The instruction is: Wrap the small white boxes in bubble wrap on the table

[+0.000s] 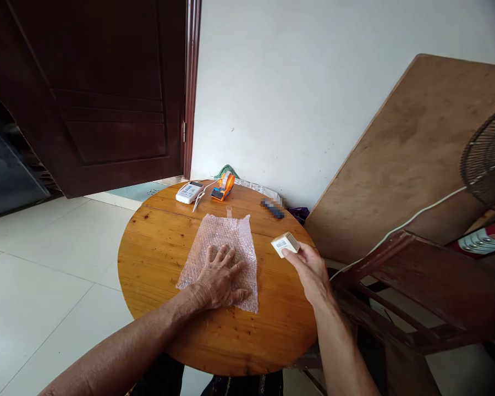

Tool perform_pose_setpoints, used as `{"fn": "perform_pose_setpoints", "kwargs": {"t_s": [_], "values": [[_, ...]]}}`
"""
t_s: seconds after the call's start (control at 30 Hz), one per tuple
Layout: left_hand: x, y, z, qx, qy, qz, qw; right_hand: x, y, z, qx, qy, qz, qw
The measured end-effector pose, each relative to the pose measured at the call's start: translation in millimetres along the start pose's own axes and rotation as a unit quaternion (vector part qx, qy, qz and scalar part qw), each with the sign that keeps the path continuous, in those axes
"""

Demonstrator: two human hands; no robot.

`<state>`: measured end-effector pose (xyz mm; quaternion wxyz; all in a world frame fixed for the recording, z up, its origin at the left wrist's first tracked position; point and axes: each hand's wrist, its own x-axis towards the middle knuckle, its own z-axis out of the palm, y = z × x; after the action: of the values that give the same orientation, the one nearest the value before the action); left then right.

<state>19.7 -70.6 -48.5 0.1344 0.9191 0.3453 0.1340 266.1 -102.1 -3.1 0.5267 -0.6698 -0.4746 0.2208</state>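
Note:
A sheet of bubble wrap [225, 242] lies flat in the middle of a round wooden table [157, 258]. My left hand [220, 278] rests palm down on the sheet's near part, fingers stretched out. My right hand [309, 269] is raised over the table's right edge and pinches a small white box [285, 243] with a barcode label between thumb and fingers.
At the table's far edge sit a white device [189, 192] with a cable, an orange tape dispenser [223, 187] and a dark small object [272, 208]. A short tape strip [229, 211] lies by the sheet. A wooden board [412, 148], chair [429, 286] and fan [489, 157] stand right.

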Motion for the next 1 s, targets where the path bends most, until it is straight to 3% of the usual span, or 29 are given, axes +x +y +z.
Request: {"fn": "perform_pose_setpoints", "kwargs": {"t_s": [0.13, 0.2, 0.27, 0.4, 0.57, 0.83, 1.0], "values": [[1, 2, -0.9, -0.008, -0.002, -0.003, 1.000, -19, -46, 43, 0.136, -0.174, -0.022, 0.975], [1, 3, -1.3, -0.010, 0.002, -0.005, 1.000, -24, -55, 68, 0.170, -0.245, -0.004, 0.954], [2, 3, -1.8, -0.010, 0.004, -0.009, 1.000, -25, -52, 89, 0.192, -0.272, 0.015, 0.943], [3, 3, -1.6, -0.005, 0.008, -0.007, 1.000, -15, -26, 108, 0.211, -0.212, 0.066, 0.952], [2, 0, -3.8, -0.012, -0.002, 0.005, 1.000, -7, -2, 105, 0.237, -0.121, 0.105, 0.958], [-9, -28, -36.6, 0.030, -0.006, -0.058, 0.998, -10, -3, 106, 0.198, -0.131, 0.064, 0.969], [-17, -50, -32.7, 0.001, -0.013, -0.074, 0.997, -10, -1, 105, 0.173, -0.175, 0.020, 0.969]]}}
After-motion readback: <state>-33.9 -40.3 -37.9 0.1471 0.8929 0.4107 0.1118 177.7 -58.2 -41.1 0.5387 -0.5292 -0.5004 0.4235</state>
